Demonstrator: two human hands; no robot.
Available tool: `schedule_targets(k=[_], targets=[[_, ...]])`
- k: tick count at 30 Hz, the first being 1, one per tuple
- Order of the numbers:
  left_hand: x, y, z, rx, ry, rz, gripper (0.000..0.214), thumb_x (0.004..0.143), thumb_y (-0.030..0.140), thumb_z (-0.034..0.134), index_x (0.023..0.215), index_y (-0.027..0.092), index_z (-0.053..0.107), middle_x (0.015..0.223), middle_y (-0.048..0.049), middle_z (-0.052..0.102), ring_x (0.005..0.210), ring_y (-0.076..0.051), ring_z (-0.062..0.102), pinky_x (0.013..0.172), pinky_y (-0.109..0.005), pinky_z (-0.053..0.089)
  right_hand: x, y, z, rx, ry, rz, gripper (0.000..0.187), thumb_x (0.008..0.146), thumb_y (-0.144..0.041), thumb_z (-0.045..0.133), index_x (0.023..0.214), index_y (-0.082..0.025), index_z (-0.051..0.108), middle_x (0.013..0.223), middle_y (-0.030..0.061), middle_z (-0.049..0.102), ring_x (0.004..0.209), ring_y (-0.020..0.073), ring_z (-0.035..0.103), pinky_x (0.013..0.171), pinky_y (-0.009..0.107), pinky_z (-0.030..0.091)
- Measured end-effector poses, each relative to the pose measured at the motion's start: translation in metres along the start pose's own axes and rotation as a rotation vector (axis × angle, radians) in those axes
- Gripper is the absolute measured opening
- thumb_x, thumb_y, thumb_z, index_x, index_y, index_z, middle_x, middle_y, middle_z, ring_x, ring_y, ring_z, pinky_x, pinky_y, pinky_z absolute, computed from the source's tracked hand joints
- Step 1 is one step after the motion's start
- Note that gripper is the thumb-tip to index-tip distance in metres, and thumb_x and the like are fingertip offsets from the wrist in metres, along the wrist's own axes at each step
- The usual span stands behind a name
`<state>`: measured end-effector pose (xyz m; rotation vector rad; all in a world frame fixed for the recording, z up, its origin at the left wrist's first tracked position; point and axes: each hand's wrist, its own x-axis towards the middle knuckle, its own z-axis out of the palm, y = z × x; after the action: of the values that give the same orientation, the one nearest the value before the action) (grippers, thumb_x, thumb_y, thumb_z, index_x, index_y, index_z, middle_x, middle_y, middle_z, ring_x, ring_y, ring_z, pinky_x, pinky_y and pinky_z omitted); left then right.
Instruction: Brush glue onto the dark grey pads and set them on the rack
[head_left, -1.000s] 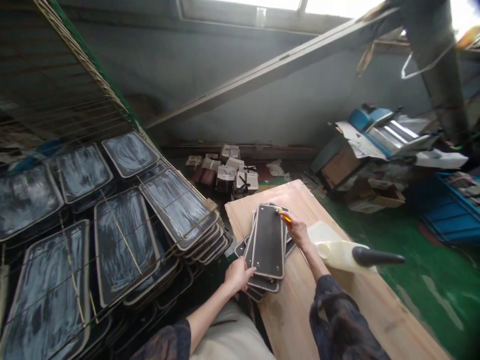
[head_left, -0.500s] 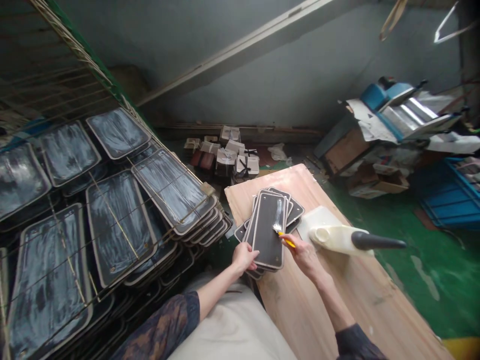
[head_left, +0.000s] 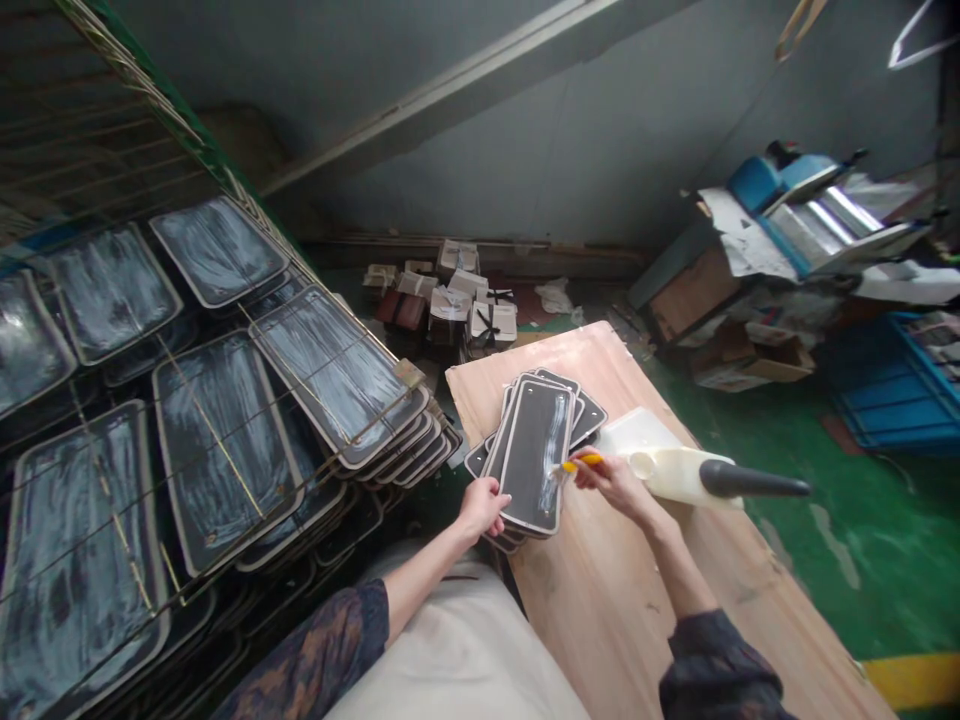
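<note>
A stack of dark rectangular panels with pale borders lies on the wooden board. My left hand [head_left: 482,507] is closed on the lower left edge of the top panel [head_left: 529,440], thumb on its face. In my right hand [head_left: 611,482] is a small brush with a yellow handle [head_left: 583,460], its bristles touching the panel near the right side. A whitish wet streak [head_left: 555,440] runs down that side; the rest of the panel's face is dark. Right of the stack, a cream plastic bottle [head_left: 679,472] with a long dark nozzle lies on the board.
On my left, a wire rack [head_left: 232,185] bears many panels [head_left: 225,450] smeared whitish. The wooden board [head_left: 600,590] spans the front right. Bundled pieces [head_left: 450,300] sit on the floor by the wall. At right are a blue roller machine [head_left: 817,215], a cardboard box [head_left: 754,355] and a blue crate [head_left: 885,390].
My right hand has drawn the brush down the panel, and the brush handle now lies more level. The whitish streak reaches further toward the near end. My left hand keeps its hold.
</note>
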<state>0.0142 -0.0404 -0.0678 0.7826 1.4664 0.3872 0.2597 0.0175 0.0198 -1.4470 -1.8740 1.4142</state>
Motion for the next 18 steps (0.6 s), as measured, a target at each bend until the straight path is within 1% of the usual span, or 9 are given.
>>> schedule_targets(k=[2, 3, 6, 9, 11, 14, 16, 18], targets=[[0.000, 0.000, -0.001, 0.004, -0.007, 0.007, 0.018, 0.084, 0.019, 0.058, 0.072, 0.017, 0.045, 0.031, 0.0060, 0.047, 0.026, -0.010, 0.048, 0.031, -0.013, 0.032, 0.029, 0.012, -0.012, -0.122, 0.155, -0.086, 0.036, 0.094, -0.054, 0.046, 0.096, -0.020, 0.060, 0.067, 0.0020, 0.064, 0.060, 0.0193, 0.065, 0.057, 0.027, 0.052], [0.000, 0.000, -0.002, 0.005, -0.009, 0.008, 0.018, 0.085, 0.020, 0.058, 0.073, 0.017, 0.045, 0.031, 0.0060, 0.047, 0.026, -0.010, 0.047, 0.031, -0.013, 0.032, 0.043, 0.016, -0.017, -0.166, 0.213, -0.121, 0.036, 0.094, -0.053, 0.047, 0.098, -0.021, 0.061, 0.068, 0.0018, 0.064, 0.061, 0.0196, 0.065, 0.059, 0.028, 0.053], [0.000, 0.000, -0.004, 0.001, -0.013, 0.009, 0.018, 0.085, 0.022, 0.058, 0.074, 0.017, 0.046, 0.032, 0.0060, 0.047, 0.027, -0.010, 0.048, 0.032, -0.013, 0.033, 0.074, 0.017, -0.023, -0.212, 0.318, -0.184, 0.033, 0.095, -0.050, 0.046, 0.105, -0.023, 0.061, 0.074, 0.0023, 0.066, 0.069, 0.0203, 0.066, 0.066, 0.029, 0.053], [-0.001, 0.000, -0.005, -0.005, -0.016, 0.002, 0.018, 0.084, 0.023, 0.059, 0.073, 0.016, 0.046, 0.033, 0.0056, 0.048, 0.029, -0.011, 0.051, 0.032, -0.013, 0.034, 0.093, 0.009, -0.019, -0.247, 0.385, -0.248, 0.032, 0.097, -0.047, 0.044, 0.109, -0.024, 0.061, 0.080, 0.0030, 0.067, 0.073, 0.0199, 0.066, 0.068, 0.028, 0.052], [-0.001, 0.001, -0.006, -0.010, -0.016, -0.008, 0.018, 0.084, 0.023, 0.060, 0.074, 0.016, 0.047, 0.033, 0.0055, 0.048, 0.029, -0.010, 0.051, 0.033, -0.013, 0.034, 0.100, 0.005, -0.014, -0.307, 0.399, -0.277, 0.032, 0.098, -0.046, 0.042, 0.110, -0.023, 0.062, 0.084, 0.0039, 0.068, 0.074, 0.0200, 0.066, 0.067, 0.028, 0.051], [-0.001, 0.002, -0.006, -0.020, -0.014, -0.026, 0.017, 0.084, 0.023, 0.059, 0.075, 0.016, 0.047, 0.033, 0.0055, 0.048, 0.029, -0.010, 0.050, 0.033, -0.013, 0.035, 0.101, 0.005, -0.004, -0.374, 0.350, -0.276, 0.034, 0.099, -0.044, 0.040, 0.109, -0.022, 0.063, 0.090, 0.0057, 0.069, 0.075, 0.0207, 0.065, 0.067, 0.028, 0.049], [-0.001, 0.002, -0.006, -0.028, -0.013, -0.040, 0.016, 0.085, 0.023, 0.059, 0.076, 0.016, 0.048, 0.033, 0.0053, 0.048, 0.029, -0.010, 0.050, 0.033, -0.013, 0.036, 0.092, 0.007, 0.003, -0.389, 0.301, -0.271, 0.032, 0.098, -0.043, 0.041, 0.108, -0.022, 0.063, 0.088, 0.0053, 0.069, 0.074, 0.0206, 0.065, 0.067, 0.028, 0.048], [-0.001, 0.002, -0.006, -0.037, -0.013, -0.054, 0.016, 0.085, 0.023, 0.059, 0.077, 0.015, 0.048, 0.033, 0.0051, 0.048, 0.029, -0.011, 0.051, 0.034, -0.014, 0.036, 0.072, 0.007, 0.013, -0.388, 0.246, -0.263, 0.030, 0.097, -0.042, 0.043, 0.107, -0.021, 0.063, 0.084, 0.0044, 0.069, 0.072, 0.0202, 0.065, 0.066, 0.028, 0.049]])
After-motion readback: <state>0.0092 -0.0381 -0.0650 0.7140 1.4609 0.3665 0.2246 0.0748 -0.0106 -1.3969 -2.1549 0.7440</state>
